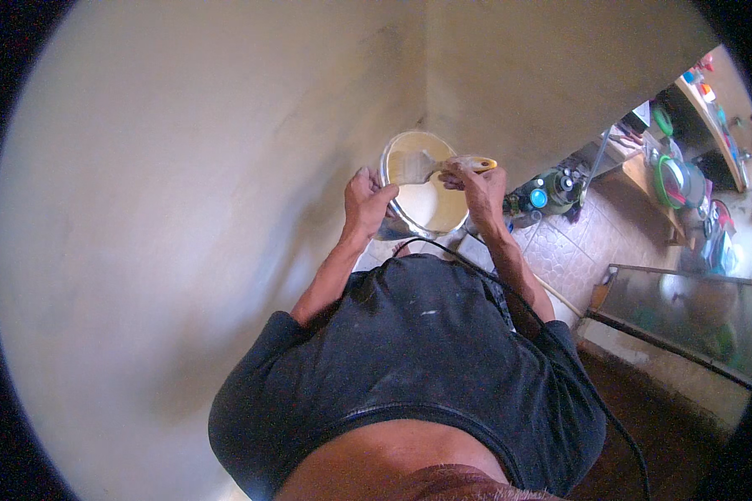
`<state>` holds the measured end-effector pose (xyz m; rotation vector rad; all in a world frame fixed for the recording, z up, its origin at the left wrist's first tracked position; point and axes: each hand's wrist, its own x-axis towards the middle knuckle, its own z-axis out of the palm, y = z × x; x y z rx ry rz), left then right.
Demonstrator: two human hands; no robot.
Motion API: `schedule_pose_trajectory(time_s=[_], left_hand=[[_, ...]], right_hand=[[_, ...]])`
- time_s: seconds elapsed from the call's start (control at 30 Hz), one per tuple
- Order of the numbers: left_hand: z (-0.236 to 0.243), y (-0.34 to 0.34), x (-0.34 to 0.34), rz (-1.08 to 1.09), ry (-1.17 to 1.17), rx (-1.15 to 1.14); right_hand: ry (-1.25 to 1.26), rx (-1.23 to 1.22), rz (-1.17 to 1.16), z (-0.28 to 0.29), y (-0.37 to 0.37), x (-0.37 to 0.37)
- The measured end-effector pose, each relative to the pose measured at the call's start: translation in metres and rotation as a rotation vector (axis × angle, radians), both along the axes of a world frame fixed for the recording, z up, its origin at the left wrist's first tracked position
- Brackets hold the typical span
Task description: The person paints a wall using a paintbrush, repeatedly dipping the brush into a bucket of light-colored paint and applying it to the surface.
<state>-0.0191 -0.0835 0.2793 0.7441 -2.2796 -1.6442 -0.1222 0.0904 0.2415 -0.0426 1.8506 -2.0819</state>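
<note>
In front of me, close to the corner of two walls, I have a round metal pot [405,225] with cream-coloured paint [418,203] inside. My left hand [366,200] is closed on its left rim, thumb over the edge. My right hand [481,192] grips a paintbrush [480,164] by its yellowish handle above the right rim. The bristles point left over the inside of the pot. Whether they touch the paint I cannot tell.
Plain cream walls [167,167] rise to the left and ahead. Dark bottles [551,194] stand on the tiled floor [572,246] to the right. Beyond are a wooden table with green basins [668,179] and a glass-like panel [685,313]. A black cable [526,305] runs across my front.
</note>
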Motion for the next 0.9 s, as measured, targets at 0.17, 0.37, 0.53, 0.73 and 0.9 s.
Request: schedule_pose_trajectory(time_s=[0.17,0.37,0.53,0.73,0.9], left_hand=[[-0.011,-0.001,0.000,0.034,0.000,0.088],[-0.021,-0.009,-0.002,-0.015,-0.029,0.115],[-0.014,-0.010,-0.003,-0.015,-0.032,0.108],[-0.021,-0.011,0.001,0.020,0.018,0.127],[-0.002,-0.003,-0.001,-0.028,0.021,-0.010]], right_hand=[[-0.104,-0.286,0.112,-0.001,-0.004,-0.002],[0.688,0.212,0.186,-0.006,0.010,-0.021],[0.949,0.338,0.188,-0.019,0.012,-0.027],[0.269,0.140,-0.052,-0.005,-0.003,0.009],[-0.182,-0.242,0.017,0.004,-0.005,0.010]])
